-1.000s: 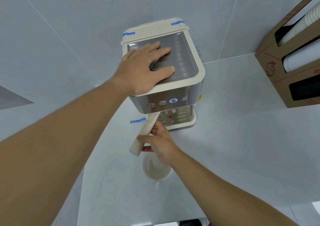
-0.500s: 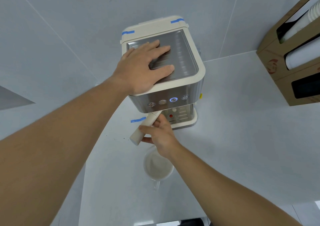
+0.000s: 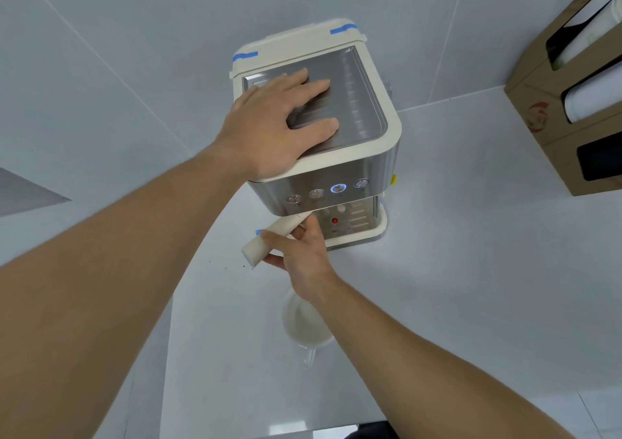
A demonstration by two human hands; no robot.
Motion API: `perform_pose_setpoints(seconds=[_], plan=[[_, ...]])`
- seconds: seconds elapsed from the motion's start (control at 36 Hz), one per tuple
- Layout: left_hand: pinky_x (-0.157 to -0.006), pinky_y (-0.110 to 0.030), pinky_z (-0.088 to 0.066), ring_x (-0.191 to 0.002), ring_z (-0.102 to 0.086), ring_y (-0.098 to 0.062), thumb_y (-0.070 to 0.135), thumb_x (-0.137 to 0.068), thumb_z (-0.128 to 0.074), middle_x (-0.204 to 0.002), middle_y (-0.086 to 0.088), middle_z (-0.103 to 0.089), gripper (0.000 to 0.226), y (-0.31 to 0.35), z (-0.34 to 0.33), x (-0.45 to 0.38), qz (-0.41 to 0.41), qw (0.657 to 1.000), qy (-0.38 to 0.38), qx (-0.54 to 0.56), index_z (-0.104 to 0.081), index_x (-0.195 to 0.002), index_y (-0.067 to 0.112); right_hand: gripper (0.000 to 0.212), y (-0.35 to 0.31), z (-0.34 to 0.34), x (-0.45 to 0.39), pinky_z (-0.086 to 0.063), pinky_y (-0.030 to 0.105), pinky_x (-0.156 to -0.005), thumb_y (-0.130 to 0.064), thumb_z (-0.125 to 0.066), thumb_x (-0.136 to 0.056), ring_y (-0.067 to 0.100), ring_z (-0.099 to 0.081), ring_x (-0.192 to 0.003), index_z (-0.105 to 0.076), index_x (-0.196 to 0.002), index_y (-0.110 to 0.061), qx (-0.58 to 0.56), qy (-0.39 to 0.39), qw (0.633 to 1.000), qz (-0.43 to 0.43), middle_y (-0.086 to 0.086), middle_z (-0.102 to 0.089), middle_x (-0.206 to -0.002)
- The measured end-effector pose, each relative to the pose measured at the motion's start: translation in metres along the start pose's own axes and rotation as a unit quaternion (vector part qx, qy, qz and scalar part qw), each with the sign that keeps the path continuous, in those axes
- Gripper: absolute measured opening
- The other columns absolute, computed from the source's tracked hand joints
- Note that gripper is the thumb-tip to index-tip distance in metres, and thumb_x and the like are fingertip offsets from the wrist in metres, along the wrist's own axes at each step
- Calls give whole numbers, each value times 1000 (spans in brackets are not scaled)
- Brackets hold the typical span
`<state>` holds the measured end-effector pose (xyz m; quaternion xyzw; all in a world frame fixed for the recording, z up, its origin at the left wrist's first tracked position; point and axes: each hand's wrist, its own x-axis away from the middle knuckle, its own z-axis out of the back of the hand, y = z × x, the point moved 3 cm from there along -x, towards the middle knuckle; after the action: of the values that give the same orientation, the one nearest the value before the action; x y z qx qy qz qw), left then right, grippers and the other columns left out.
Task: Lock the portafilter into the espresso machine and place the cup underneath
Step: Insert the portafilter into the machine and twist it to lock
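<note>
Portafilter [image 3: 274, 235] handle swung nearer machine, pointing lower-left

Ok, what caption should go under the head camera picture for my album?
Left hand flat on the espresso machine, right hand gripping the portafilter handle; cup waiting on the counter.

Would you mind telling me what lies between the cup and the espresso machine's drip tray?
In the head view, the right hand gripping the portafilter handle lies between the cup and the drip tray; otherwise, bare counter.
</note>
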<state>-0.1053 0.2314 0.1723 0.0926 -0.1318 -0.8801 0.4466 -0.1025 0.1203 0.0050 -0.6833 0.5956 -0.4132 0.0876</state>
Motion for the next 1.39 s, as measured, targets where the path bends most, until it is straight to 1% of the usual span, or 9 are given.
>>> perform_pose_setpoints(seconds=[0.08, 0.19, 0.28, 0.58, 0.92, 1.06, 1.19, 1.31, 1.39], plan=[[-118, -48, -24, -146, -31, -14, 77, -76, -35, -156, 12, -37, 76, 1, 1, 1, 0, 1000, 0, -1, -38, -145, 46, 51, -1, -1, -1, -60, 46, -77, 8, -74, -77, 35, -65, -112, -52, -114, -19, 1, 1, 1000, -2, 2, -61, -108], [-120, -47, -21, -148, -27, -12, 77, -75, -36, -159, 13, -33, 77, 3, 2, 2, 3, 1000, 3, 2, -38, -145, 46, 49, -3, -6, -2, -61, 43, -76, 8, -73, -78, 22, -65, -94, -52, -118, -11, -5, -3, 1000, -1, 8, -61, -112], [-120, -47, -21, -148, -27, -12, 76, -75, -36, -159, 13, -33, 76, 3, 2, 2, 3, 1000, 3, 0, -38, -145, 46, 46, -5, -11, -6, -61, 41, -73, 9, -73, -79, 18, -65, -91, -55, -114, -15, -22, -7, 1000, -1, 5, -61, -108], [-122, -46, -18, -150, -23, -11, 76, -74, -38, -161, 12, -29, 77, 6, 3, 4, 7, 1000, 3, 7, -38, -145, 46, 55, -3, -19, -15, -62, 38, -70, 4, -76, -76, 22, -64, -98, -53, -123, -10, -39, 21, 999, 8, 15, -57, -118], [-122, -45, -16, -150, -21, -10, 75, -73, -39, -162, 11, -28, 78, 7, 4, 5, 10, 1000, 3, 14, -39, -145, 46, 45, -3, -14, -7, -62, 40, -73, 10, -72, -79, 16, -65, -89, -56, -109, -19, -44, -1, 999, 17, 3, -61, -108], [-123, -45, -15, -151, -20, -10, 74, -76, -40, -162, 10, -28, 75, 7, 4, 5, 9, 1000, 4, 10, -38, -146, 46, 53, 0, -6, -2, -62, 41, -75, 10, -72, -78, 10, -65, -85, -52, -121, -15, -24, -2, 999, 22, 2, -60, -112], [-122, -45, -17, -150, -21, -9, 76, -73, -37, -162, 12, -29, 78, 6, 4, 4, 7, 1000, 4, 12, -39, -145, 46, 57, 2, -3, 2, -62, 41, -74, 11, -73, -78, 18, -65, -91, -51, -123, -16, -26, 1, 999, 20, 5, -59, -113], [-121, -46, -20, -148, -26, -9, 76, -75, -38, -159, 14, -33, 76, 4, 2, 3, 6, 1000, 7, 10, -39, -144, 47, 58, 8, -1, 5, -62, 43, -75, 9, -75, -76, 35, -66, -110, -51, -121, -19, -18, 11, 1000, 19, 18, -59, -126], [-117, -48, -27, -142, -35, -13, 77, -76, -39, -151, 11, -42, 73, 1, 1, 0, -1, 1000, 7, 8, -41, -142, 46, 60, 11, 0, 5, -62, 44, -75, 8, -75, -75, 35, -65, -111, -50, -122, -20, -9, 8, 1000, 18, 22, -58, -128]])
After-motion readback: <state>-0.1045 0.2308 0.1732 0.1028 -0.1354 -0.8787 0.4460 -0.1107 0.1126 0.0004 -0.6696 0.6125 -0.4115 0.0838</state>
